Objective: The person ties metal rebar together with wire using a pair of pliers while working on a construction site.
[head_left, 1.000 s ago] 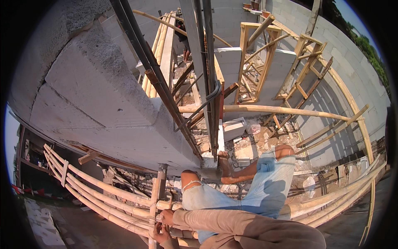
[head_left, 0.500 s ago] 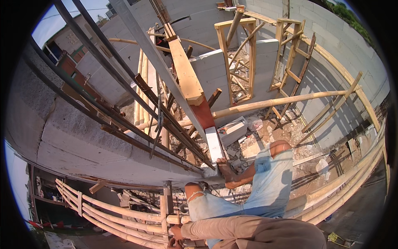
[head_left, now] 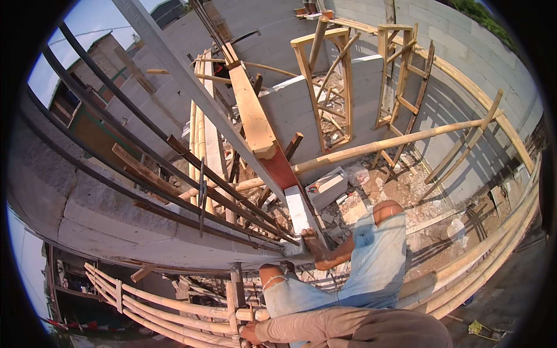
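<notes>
My right hand (head_left: 250, 333) reaches across the lower edge in a tan sleeve (head_left: 307, 326). Its fingers are curled in beside a short bamboo upright (head_left: 231, 306), where horizontal bamboo poles (head_left: 174, 310) meet. What they grip is too small and partly hidden to name. A thin stick-like piece (head_left: 251, 314) stands just above the fingers. My left hand cannot be made out at the lower edge. I sit with knees apart in light blue denim shorts (head_left: 377, 255), one bare foot (head_left: 314, 239) beside a white block (head_left: 298, 210) on the wall.
Long dark steel bars (head_left: 116, 152) slant up from the wall at left, beside a grey metal beam (head_left: 191, 87). A wooden plank (head_left: 250, 110) and bamboo pole (head_left: 394, 141) cross ahead. Below lie rubble (head_left: 418, 223) and a grey box-shaped block (head_left: 328, 188). Bamboo rails (head_left: 481, 267) curve at right.
The view has tilted and shifted slightly, so the scene sits a little lower. My right hand stays by the bamboo upright. My left hand, seen below it before, has dropped from sight.
</notes>
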Tool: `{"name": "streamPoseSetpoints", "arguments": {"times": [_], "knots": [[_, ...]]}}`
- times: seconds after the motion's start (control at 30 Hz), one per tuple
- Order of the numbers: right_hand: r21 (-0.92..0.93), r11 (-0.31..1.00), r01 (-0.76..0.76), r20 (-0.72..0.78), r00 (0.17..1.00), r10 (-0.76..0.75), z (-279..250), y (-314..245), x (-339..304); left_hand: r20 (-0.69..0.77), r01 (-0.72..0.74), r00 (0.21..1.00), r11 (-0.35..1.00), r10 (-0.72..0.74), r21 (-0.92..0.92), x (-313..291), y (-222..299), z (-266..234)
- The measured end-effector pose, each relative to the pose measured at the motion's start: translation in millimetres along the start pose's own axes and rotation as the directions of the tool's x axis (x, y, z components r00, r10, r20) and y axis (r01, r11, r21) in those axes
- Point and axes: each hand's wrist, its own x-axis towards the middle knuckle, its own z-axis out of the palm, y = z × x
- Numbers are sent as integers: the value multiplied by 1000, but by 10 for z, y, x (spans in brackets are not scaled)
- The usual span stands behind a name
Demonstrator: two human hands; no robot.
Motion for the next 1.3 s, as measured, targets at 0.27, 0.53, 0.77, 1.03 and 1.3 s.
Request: {"name": "streamPoseSetpoints", "arguments": {"times": [0.27, 0.53, 0.77, 1.03, 1.3], "knots": [[99, 995, 25, -42, 999, -21, -88, 29, -12, 56, -60, 997, 997, 58, 42, 98, 136, 254], [355, 917, 180, -230, 968, -101, -526, -103, -235, 171, -174, 973, 980, 156, 100, 311, 398, 798], [483, 760, 436, -529, 836, -144, -1726, -204, -1452, 233, -249, 948, 961, 217, 117, 358, 515, 1171], [804, 477, 355, -409, 913, 10, -2534, -106, -2734, 58, -267, 964, 935, 261, 235, 344, 185, 600], [832, 488, 264, -315, 949, 23, -2230, -18, -2717, -215, -350, 800, 728, 559, 589, -91, -522, -573]]}}
